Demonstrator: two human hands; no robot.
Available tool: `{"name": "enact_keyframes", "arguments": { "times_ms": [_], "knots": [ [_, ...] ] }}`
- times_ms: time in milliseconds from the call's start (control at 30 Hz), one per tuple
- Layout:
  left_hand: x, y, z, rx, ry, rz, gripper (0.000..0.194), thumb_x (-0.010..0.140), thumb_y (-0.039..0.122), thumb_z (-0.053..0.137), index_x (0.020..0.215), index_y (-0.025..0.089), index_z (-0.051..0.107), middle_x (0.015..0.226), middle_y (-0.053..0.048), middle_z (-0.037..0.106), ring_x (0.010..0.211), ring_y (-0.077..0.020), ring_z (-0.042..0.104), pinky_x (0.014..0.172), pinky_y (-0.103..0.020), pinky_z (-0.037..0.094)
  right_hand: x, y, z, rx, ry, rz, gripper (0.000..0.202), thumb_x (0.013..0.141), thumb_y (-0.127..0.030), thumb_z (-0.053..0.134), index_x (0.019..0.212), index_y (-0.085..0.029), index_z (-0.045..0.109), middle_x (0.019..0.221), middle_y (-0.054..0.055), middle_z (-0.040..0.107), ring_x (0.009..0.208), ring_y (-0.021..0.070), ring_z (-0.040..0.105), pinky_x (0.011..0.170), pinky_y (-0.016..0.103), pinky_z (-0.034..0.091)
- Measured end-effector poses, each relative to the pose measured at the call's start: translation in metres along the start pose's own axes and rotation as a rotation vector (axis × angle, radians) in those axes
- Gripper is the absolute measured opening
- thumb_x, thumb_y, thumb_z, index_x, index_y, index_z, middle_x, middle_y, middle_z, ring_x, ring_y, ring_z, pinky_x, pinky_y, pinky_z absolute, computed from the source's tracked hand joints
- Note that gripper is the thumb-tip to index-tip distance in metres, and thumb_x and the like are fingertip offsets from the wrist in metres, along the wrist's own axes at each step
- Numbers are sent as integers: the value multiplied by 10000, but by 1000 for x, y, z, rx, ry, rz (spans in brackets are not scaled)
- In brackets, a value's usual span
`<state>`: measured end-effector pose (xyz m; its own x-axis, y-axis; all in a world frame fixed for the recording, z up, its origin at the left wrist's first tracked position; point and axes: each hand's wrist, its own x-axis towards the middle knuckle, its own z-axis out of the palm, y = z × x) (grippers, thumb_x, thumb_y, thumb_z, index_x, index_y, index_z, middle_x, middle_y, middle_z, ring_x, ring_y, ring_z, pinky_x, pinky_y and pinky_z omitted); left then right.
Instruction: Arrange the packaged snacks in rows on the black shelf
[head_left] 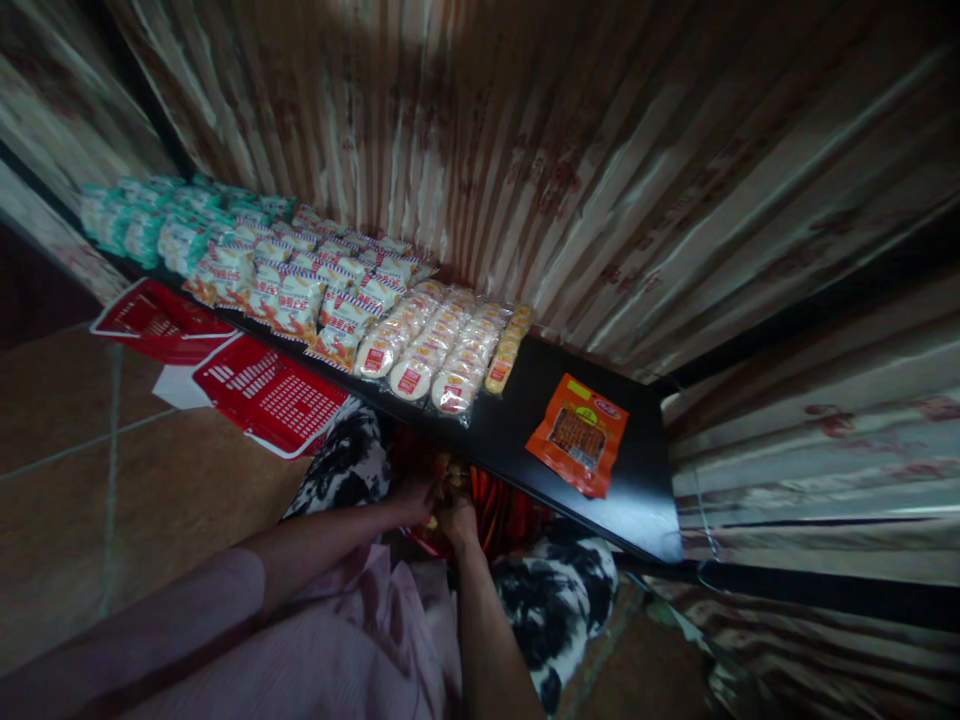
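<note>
My left hand (417, 497) and my right hand (455, 517) are close together between my knees, below the front edge of a black shelf (639, 470). Their fingers are curled around a small golden-brown thing (452, 472), too dark to name. Orange-red packets (496, 508) lie beneath and beside the hands, partly hidden by the shelf. A lone orange packet (576, 435) lies flat on the shelf's right part. Rows of round, clear-wrapped crackers (411, 375) stand to its left, with a narrow yellow row (508, 352) at their right end.
White snack bags (281, 295) and teal bags (182, 240) fill the shelf's left part. Two red plastic baskets (270, 393) (154, 318) are on the tiled floor (60, 500) at left. A patterned curtain (525, 140) hangs behind the shelf, with dark bars (810, 310) at right.
</note>
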<state>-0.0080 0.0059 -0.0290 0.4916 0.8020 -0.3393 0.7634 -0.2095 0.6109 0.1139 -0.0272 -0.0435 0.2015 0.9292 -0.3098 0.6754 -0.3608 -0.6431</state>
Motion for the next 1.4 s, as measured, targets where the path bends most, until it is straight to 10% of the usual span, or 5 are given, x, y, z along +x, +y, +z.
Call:
{"name": "enact_keyframes", "arguments": {
  "times_ms": [367, 867, 1200, 1400],
  "knots": [
    [3, -7, 0, 30, 50, -167, 325, 849, 293, 450, 1109, 127, 551, 1088, -105, 639, 1025, -213, 589, 905, -298, 427, -1, 1, -1, 87, -33, -56, 305, 715, -163, 473, 937, -185, 681, 952, 69, 689, 897, 181, 628, 776, 229, 448],
    [-10, -6, 1, 33, 132, -28, 237, 830, 167, 447, 1028, 165, 577, 1054, -70, 622, 1025, -185, 559, 907, -279, 403, -18, -18, -10, 216, -41, -25, 317, 750, -211, 427, 961, -138, 651, 931, 94, 693, 859, 177, 641, 746, 220, 451],
    [-16, 4, -28, -242, 421, -7, 160, 797, 96, 443, 801, 175, 582, 855, -38, 627, 870, -156, 580, 826, -262, 429, -26, -28, -24, 412, 64, -67, 406, 731, -497, 492, 887, -172, 678, 844, 73, 695, 820, 224, 625, 737, 289, 457],
    [-19, 13, -35, -420, 569, -13, 134, 782, 110, 456, 769, 185, 566, 789, -27, 637, 803, -162, 601, 801, -291, 448, -36, -37, -34, 782, -90, -1, 443, 705, -556, 561, 946, -202, 672, 877, 46, 690, 835, 213, 622, 747, 298, 465]
  ]
}}
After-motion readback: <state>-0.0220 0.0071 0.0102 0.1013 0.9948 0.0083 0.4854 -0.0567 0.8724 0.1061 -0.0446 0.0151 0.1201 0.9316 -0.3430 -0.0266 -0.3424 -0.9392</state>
